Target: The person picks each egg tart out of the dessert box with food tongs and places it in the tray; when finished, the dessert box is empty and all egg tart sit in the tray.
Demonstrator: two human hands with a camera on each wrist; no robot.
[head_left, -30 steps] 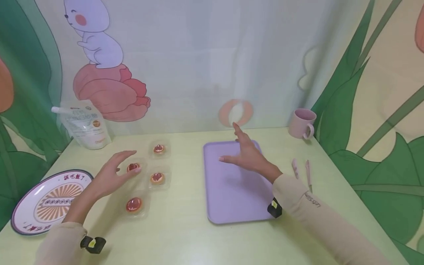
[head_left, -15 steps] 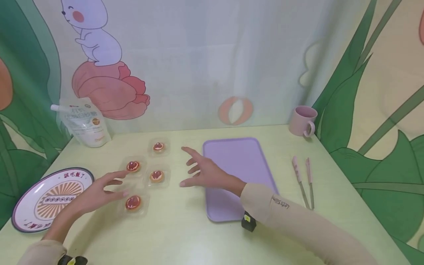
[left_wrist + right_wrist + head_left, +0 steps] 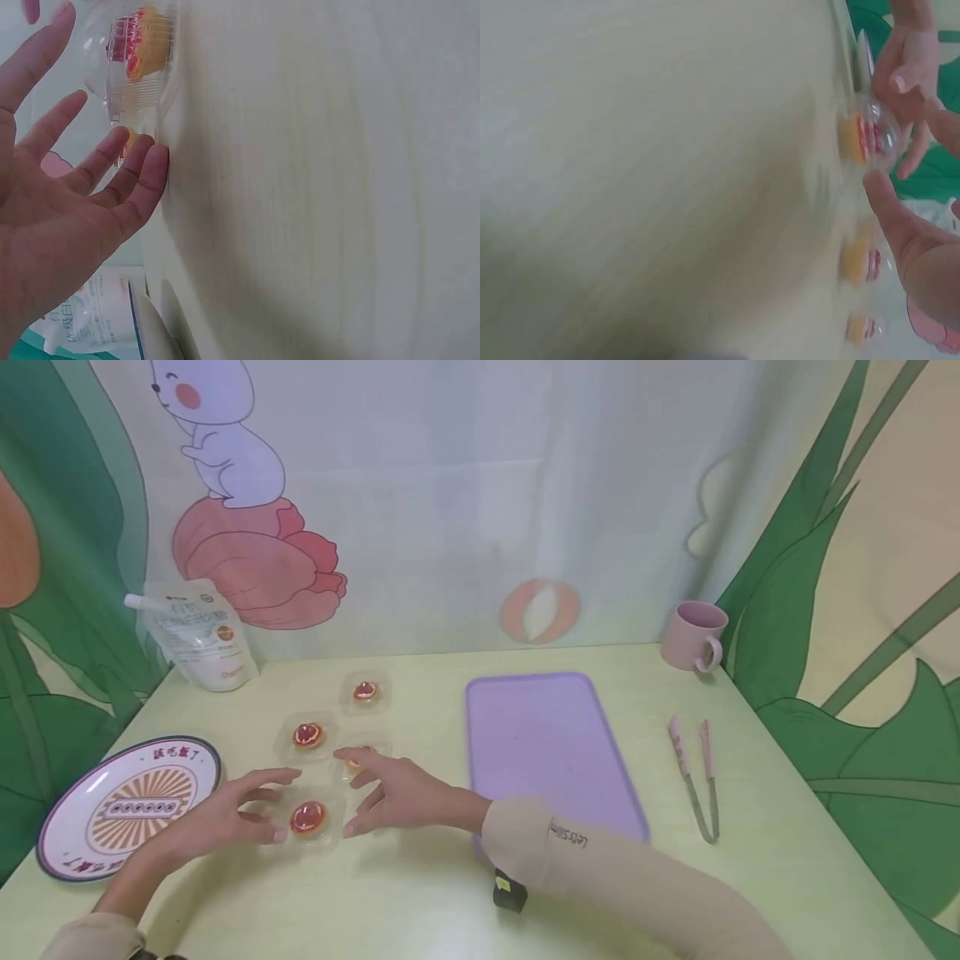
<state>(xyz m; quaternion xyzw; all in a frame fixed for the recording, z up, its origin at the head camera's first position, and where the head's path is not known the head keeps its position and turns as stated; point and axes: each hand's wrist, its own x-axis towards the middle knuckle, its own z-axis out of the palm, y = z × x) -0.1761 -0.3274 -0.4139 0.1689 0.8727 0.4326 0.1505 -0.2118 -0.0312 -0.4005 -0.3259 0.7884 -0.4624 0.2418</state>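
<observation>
Several small tarts with red topping sit in clear plastic boxes on the table. The nearest boxed tart [image 3: 307, 817] has my left hand [image 3: 213, 818] on its left, fingers spread and loosely bent, gripping nothing. My right hand [image 3: 401, 789] reaches in from the right, thumb and fingers apart, and partly covers the tart behind it [image 3: 358, 760]. The left wrist view shows the clear domed box [image 3: 142, 56] just beyond my left fingers [image 3: 146, 169]. From the right wrist, the same domed box [image 3: 870, 139] appears between the two hands.
Two more boxed tarts [image 3: 307, 735] [image 3: 365, 691] stand farther back. A patterned plate [image 3: 60, 827] lies at left, a spouted pouch [image 3: 206, 635] behind it. A purple tray [image 3: 540, 735], pink-handled tongs [image 3: 708, 802] and a pink mug [image 3: 690, 635] are to the right.
My right hand has moved left from over the purple tray to the boxed tarts. My left hand has come down toward the nearest box.
</observation>
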